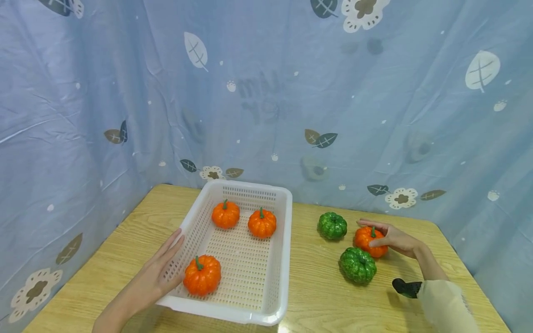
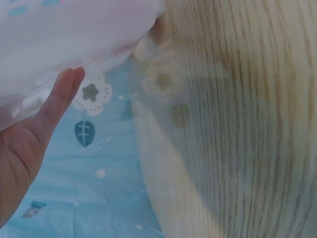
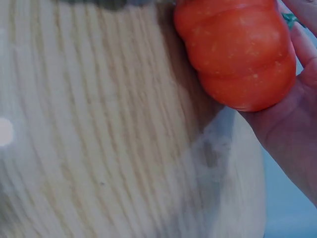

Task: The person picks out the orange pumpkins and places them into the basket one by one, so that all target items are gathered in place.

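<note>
My left hand (image 1: 156, 273) rests against the left side of a white plastic basket (image 1: 287, 259), its fingers fairly straight along the outer wall. In the left wrist view the fingers (image 2: 62, 91) touch that pale wall. Three orange pumpkins sit inside: one at back left (image 1: 226, 214), one at back right (image 1: 262, 224), one at front left (image 1: 202, 275). On the table to the right, my right hand (image 1: 397, 239) holds another orange pumpkin (image 1: 366, 238) between thumb and fingers. The right wrist view shows this pumpkin (image 3: 237, 54) large against the palm; part of the fingers is out of frame.
Two green pumpkins lie beside the held one, one behind left (image 1: 332, 225) and one in front (image 1: 358, 266). A black strap-like object (image 1: 405, 288) sticks out by the right sleeve (image 1: 445, 303). A blue patterned curtain (image 1: 258, 115) encloses the wooden table (image 1: 320, 300).
</note>
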Demonstrator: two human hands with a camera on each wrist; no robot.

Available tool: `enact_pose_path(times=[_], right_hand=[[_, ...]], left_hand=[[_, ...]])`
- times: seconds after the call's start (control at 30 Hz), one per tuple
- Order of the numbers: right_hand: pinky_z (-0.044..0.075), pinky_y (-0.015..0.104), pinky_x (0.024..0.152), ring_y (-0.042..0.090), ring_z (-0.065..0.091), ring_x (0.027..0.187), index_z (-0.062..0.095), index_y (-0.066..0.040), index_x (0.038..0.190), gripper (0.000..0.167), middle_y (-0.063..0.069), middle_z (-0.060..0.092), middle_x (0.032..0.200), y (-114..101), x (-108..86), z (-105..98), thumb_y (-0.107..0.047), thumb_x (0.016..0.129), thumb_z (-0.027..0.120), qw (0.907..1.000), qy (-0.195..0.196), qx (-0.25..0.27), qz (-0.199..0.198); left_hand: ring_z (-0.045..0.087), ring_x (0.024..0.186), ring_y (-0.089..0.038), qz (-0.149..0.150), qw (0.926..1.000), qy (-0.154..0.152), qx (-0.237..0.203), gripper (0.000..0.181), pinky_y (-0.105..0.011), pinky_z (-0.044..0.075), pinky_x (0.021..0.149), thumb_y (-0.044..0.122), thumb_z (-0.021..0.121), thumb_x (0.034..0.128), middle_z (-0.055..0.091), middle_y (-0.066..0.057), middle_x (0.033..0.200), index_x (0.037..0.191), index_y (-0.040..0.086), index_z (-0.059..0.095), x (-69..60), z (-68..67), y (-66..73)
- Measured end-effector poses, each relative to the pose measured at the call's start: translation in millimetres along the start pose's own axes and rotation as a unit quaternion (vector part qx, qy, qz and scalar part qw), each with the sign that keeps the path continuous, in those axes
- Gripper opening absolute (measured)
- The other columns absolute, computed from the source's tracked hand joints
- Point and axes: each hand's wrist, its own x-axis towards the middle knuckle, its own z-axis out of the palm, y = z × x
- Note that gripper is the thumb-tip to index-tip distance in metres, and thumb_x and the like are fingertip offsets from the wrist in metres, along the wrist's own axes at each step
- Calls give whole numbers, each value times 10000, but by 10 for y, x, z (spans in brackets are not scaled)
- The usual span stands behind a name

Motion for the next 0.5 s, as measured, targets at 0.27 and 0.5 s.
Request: enact_pose_path(times=[0.27, 0.5], right_hand=[[499, 295, 938, 52, 532, 1171, 251, -21, 1505, 687, 102, 161, 1574, 96, 7, 37, 48, 902, 571, 9989, -61, 404, -208], [517, 342, 917, 140, 573, 1128, 293, -42, 1496, 639, -82, 524, 1303, 139, -46, 30, 37, 919, 556, 9982, 175, 566, -19]], left_hand=[[312, 1329, -489, -49, 10000, -34, -72, 755, -667, 354, 954, 268, 705, 851, 197, -120, 1578, 1458, -12, 354, 7, -5, 2], [310, 1348, -448, -24, 10000, 21, -29, 747, -265, 236, 1099, 266, 699, 858, 203, -107, 1579, 1470, 17, 349, 1, 8, -10]])
